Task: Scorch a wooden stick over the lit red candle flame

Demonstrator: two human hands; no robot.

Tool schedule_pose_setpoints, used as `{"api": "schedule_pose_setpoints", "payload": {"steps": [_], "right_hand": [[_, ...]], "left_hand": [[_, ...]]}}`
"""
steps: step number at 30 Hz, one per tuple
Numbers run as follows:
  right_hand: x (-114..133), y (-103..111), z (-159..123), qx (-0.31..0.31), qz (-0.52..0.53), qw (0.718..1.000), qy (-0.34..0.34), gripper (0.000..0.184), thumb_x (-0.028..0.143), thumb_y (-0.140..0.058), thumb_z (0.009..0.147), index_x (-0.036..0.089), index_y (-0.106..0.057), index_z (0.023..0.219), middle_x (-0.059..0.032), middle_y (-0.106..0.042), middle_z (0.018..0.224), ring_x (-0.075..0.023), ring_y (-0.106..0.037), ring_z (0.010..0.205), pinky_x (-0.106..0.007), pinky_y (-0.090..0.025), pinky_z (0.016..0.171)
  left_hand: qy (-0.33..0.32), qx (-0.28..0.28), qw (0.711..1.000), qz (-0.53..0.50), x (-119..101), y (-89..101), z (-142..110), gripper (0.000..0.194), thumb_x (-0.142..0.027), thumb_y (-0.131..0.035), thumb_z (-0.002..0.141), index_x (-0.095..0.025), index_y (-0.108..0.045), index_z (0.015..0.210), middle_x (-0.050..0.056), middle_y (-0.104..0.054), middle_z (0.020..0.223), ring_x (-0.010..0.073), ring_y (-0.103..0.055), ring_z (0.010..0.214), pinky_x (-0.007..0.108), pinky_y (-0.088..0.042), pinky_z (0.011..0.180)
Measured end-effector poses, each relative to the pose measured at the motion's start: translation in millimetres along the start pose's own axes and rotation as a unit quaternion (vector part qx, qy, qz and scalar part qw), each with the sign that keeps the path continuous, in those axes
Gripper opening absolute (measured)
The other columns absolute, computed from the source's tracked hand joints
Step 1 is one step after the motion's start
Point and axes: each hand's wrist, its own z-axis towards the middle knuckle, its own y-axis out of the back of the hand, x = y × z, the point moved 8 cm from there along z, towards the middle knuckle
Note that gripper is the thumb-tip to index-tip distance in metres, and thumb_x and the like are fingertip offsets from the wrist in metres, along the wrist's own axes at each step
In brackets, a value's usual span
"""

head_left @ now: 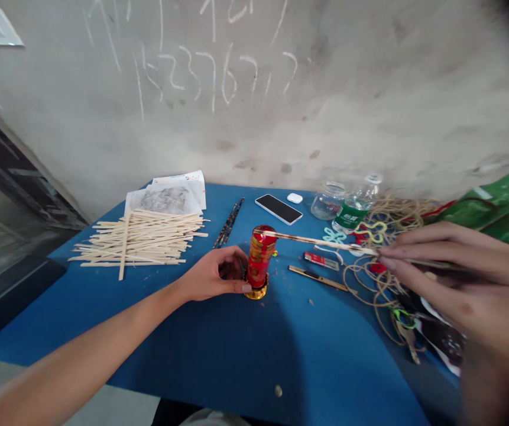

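Observation:
My left hand [216, 272] is closed around the low part of a red candle [261, 260] with gold markings. The candle stands upright on a shiny gold base [256, 293] on the table. Away to the right, my right hand [453, 266] pinches a thin wooden stick [316, 241] between thumb and fingers. The stick lies nearly level, and its darkened far end reaches the candle's top. Whether a flame burns there, I cannot tell.
Pale wooden sticks [148, 239] are heaped on the left beside papers [165, 195]. Dark-patterned sticks [229, 222], a phone [278, 209], a lighter [321, 261], a utility knife [318, 278], a glass jar [328, 201], a bottle [352, 216] and tangled cord [381, 290] lie on the blue table [219, 349].

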Motion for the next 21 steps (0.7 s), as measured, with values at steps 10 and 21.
{"api": "schedule_pose_setpoints", "payload": {"steps": [10, 21], "right_hand": [[1, -8, 1, 0.018, 0.031, 0.999, 0.013, 0.029, 0.018, -0.092, 0.087, 0.042, -0.090, 0.103, 0.0049, -0.083, 0.096, -0.0177, -0.078, 0.082, -0.036, -0.067, 0.073], [2, -17, 0, 0.050, 0.035, 0.998, 0.012, 0.022, 0.019, -0.091, 0.089, 0.037, -0.089, 0.102, 0.0023, -0.084, 0.098, -0.0199, -0.080, 0.087, -0.036, -0.063, 0.072]], "left_hand": [[0.000, -0.001, 1.000, 0.011, 0, -0.5, 0, 0.058, -0.058, -0.097, 0.081, -0.018, -0.072, 0.116, -0.001, -0.072, 0.086, 0.0133, -0.057, 0.069, 0.026, -0.039, 0.065], [0.004, 0.002, 1.000, 0.016, 1, -2.1, 0, 0.059, -0.057, -0.096, 0.083, -0.018, -0.072, 0.120, 0.001, -0.074, 0.090, 0.0147, -0.059, 0.073, 0.027, -0.042, 0.067]]}}
